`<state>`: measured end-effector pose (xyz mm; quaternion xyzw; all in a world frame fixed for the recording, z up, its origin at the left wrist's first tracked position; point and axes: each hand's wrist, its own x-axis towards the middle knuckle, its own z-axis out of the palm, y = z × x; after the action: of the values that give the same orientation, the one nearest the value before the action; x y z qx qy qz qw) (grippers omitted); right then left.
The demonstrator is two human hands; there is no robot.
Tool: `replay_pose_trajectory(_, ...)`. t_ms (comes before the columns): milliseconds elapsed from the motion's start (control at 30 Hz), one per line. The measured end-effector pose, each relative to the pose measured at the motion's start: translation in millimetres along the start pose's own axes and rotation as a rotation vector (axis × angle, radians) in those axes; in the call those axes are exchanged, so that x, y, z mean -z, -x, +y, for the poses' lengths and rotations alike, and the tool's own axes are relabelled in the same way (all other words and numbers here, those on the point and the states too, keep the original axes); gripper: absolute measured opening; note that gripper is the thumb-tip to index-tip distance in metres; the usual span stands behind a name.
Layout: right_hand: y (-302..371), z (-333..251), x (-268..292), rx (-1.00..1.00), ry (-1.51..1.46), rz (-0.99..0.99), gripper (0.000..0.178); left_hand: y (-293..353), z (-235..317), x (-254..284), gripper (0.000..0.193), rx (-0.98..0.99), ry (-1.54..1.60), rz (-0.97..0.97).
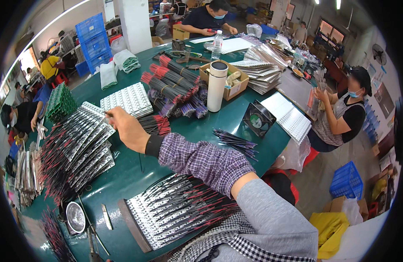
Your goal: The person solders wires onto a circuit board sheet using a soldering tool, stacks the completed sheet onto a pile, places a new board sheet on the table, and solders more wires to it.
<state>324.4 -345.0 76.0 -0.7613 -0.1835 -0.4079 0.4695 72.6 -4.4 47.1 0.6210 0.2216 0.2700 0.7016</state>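
My right arm, in a purple plaid sleeve cover, reaches across to the left. My right hand (pixel 126 130) is closed in a pinch at the edge of a stack of silver boards (pixel 93 126) bristling with black and red wires. A small dark thing shows at its fingertips, too small to name. In front of me lies another wired silver board (pixel 155 218), with a brown strip (pixel 133 227) along its left edge. At the lower edge only a sliver of what may be my left hand (pixel 108 260) shows; its fingers are hidden.
Near left are a metal bowl (pixel 75 217), a small blade-like tool (pixel 106 217) and loose wires (pixel 56 236). Beyond stand bundled wires (pixel 173 81), bare boards (pixel 128 99), a white flask (pixel 217 86), a small fan (pixel 259 118) and purple-black wires (pixel 236 142). Co-workers sit around the table.
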Motion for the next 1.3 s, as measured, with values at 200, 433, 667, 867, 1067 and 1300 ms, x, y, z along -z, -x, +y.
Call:
replay_pose_trajectory(200,59,10,7,-0.408,-0.22,0.034,0.019,4,-4,2,0.028,0.029,0.027,-0.004)
replay_pose_trajectory(433,61,-5,6,-0.361,-0.188,0.055,0.02,8,9,-3,0.031,0.005,0.041,0.012)
replay_pose_trajectory(667,45,1,44,0.027,0.34,-0.134,0.02,-11,-25,25,0.027,0.02,-0.139,-0.059)
replay_pose_trajectory(867,96,0,20,0.272,0.671,-0.677,0.017,-3,-11,22,0.027,0.025,0.016,-0.019)
replay_pose_trajectory(1067,134,6,-2,0.478,0.522,-0.784,0.016,3,-1,19,0.026,0.012,0.006,-0.011)
replay_pose_trajectory(1300,125,11,0,0.49,0.523,-0.755,0.016,3,0,14,0.031,-0.007,0.047,-0.047)
